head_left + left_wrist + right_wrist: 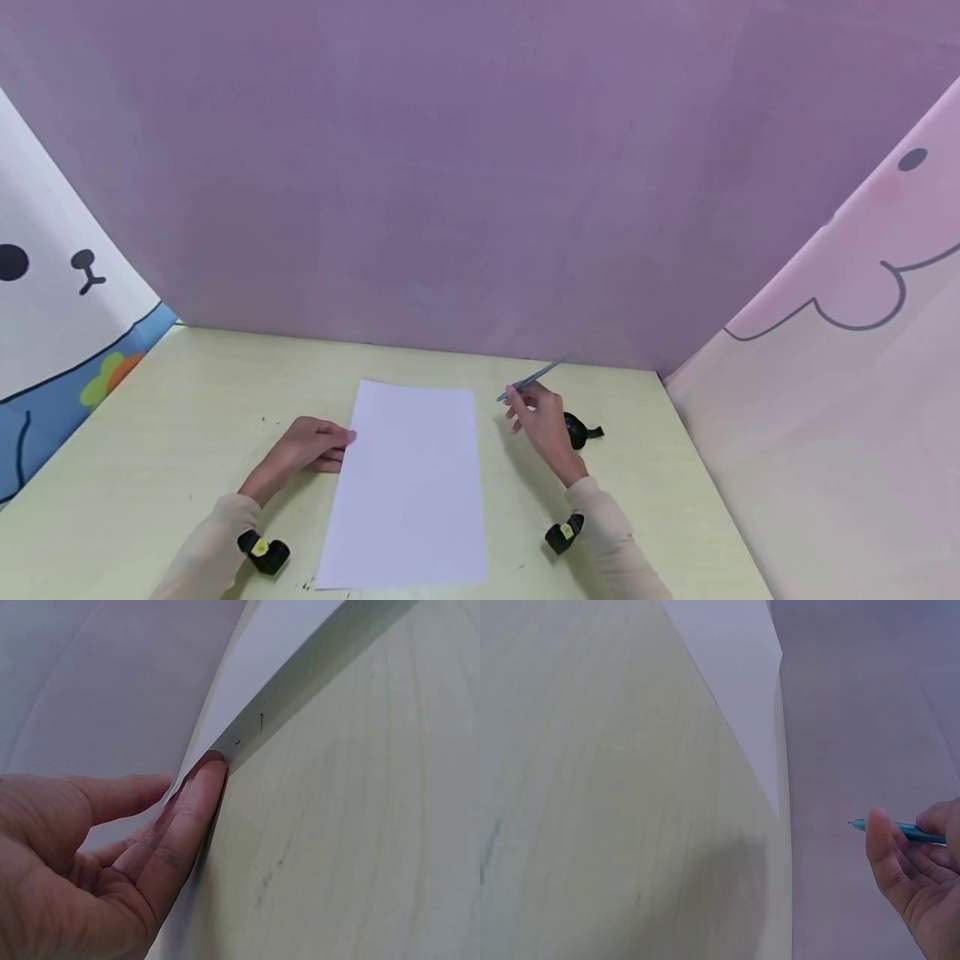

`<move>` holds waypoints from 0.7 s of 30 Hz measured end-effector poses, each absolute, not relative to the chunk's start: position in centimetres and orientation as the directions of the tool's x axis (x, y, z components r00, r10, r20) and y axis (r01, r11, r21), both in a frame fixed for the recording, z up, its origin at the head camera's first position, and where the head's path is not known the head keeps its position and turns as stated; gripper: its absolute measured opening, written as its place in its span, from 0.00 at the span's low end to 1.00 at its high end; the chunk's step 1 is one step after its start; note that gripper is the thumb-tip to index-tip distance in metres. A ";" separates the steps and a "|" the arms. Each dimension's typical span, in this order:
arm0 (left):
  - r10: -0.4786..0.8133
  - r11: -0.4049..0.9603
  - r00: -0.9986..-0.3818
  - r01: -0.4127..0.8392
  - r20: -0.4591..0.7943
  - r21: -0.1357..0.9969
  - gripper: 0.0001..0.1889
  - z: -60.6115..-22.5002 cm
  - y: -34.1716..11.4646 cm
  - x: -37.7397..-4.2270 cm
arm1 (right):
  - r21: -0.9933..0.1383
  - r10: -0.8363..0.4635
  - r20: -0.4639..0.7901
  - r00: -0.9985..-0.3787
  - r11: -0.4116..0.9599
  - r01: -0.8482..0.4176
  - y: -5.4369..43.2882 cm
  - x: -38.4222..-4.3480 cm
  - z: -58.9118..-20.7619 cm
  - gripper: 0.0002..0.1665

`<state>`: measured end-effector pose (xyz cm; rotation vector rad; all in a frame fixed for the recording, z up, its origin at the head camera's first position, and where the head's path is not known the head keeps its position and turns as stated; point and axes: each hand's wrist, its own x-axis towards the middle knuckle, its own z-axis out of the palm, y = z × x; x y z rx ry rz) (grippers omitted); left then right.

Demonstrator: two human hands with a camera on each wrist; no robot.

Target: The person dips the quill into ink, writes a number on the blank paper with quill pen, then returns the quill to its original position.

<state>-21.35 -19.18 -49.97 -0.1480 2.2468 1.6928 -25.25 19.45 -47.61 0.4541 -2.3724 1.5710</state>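
Note:
A white sheet of paper lies on the table, its left edge raised a little in the left wrist view. My left hand pinches that edge, thumb above and fingers underneath. My right hand is lifted over the table to the right of the sheet. It holds a teal pen between thumb and fingers, with the tip pointing left and clear of the paper.
Behind my right wrist a black round object with a short tab sits on the pale table. A purple wall closes off the back. Printed panels flank both sides.

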 end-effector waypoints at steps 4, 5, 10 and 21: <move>0.117 0.286 -0.944 -0.265 -0.308 0.921 0.15 -50.2 -19.1 -21.4 | -0.850 -0.123 0.358 -0.926 0.368 -0.377 18.9 -25.2 -47.6 0.13; 0.120 0.285 -0.945 -0.262 -0.305 0.922 0.15 -50.2 -19.1 -21.4 | -0.852 -0.124 0.348 -0.929 0.371 -0.369 18.8 -25.2 -47.6 0.13; 0.117 0.278 -0.943 -0.270 -0.312 0.922 0.16 -50.4 -18.7 -21.4 | -0.856 -0.125 0.315 -0.941 0.391 -0.338 18.0 -24.7 -47.4 0.12; 0.141 0.270 -0.949 -0.237 -0.281 0.933 0.14 -50.4 -18.5 -21.2 | -0.846 -0.190 0.311 -0.931 0.391 -0.362 17.5 -25.1 -48.0 0.11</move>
